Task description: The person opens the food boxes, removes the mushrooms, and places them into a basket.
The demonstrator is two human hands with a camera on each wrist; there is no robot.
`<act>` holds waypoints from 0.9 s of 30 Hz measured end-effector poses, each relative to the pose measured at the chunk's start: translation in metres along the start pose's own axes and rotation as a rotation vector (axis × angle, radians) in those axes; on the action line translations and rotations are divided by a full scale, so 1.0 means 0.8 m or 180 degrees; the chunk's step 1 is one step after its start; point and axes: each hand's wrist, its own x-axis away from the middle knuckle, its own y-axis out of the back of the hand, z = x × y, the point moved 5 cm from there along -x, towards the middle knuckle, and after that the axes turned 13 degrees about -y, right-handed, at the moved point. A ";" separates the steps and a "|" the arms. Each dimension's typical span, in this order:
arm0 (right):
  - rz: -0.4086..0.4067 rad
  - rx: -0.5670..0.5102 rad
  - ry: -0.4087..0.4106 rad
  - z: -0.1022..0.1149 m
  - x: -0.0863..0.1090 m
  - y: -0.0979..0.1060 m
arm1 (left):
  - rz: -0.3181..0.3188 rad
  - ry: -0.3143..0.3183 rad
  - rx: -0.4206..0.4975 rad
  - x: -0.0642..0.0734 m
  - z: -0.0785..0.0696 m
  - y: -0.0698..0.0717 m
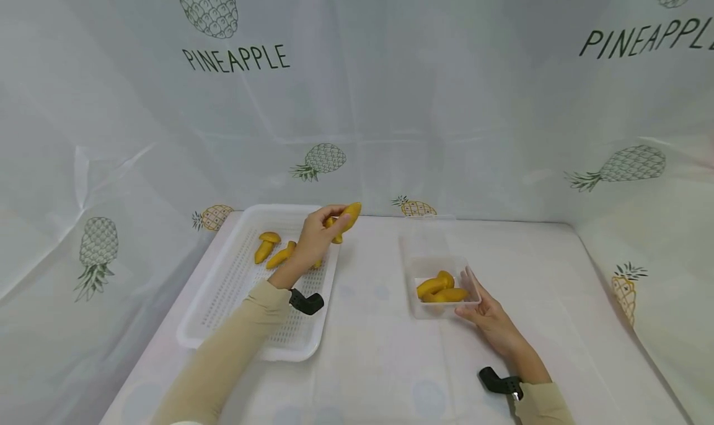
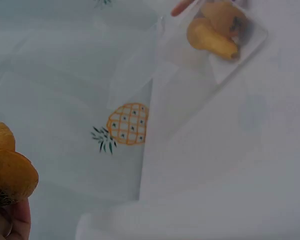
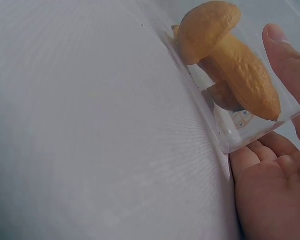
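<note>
My left hand holds a yellow mushroom above the right far corner of a white perforated basket. In the left wrist view the mushroom shows at the left edge, cap toward the camera, fingertips below it. More yellow mushrooms, one of them a mushroom with a wide cap, lie in the basket, partly hidden by my left arm. My right hand grips the right side of a clear plastic box, thumb near its front corner. Inside the box lie yellow mushrooms, overlapping each other.
The box's clear lid stands open at its far side. A white cloth covers the table. Behind it hangs a pale curtain with pineapple prints, also along both sides.
</note>
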 end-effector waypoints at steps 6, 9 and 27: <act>0.0014 -0.0027 0.0025 -0.001 0.000 0.001 | -0.0063 0.0129 -0.0353 0.020 0.023 0.040; 0.0034 -0.0050 0.0028 0.000 0.000 0.000 | -0.0065 0.0205 -0.0438 0.031 0.033 0.053; 0.0062 -0.0129 0.0054 0.000 0.001 -0.001 | 0.0317 0.0556 -0.0867 0.070 0.077 0.070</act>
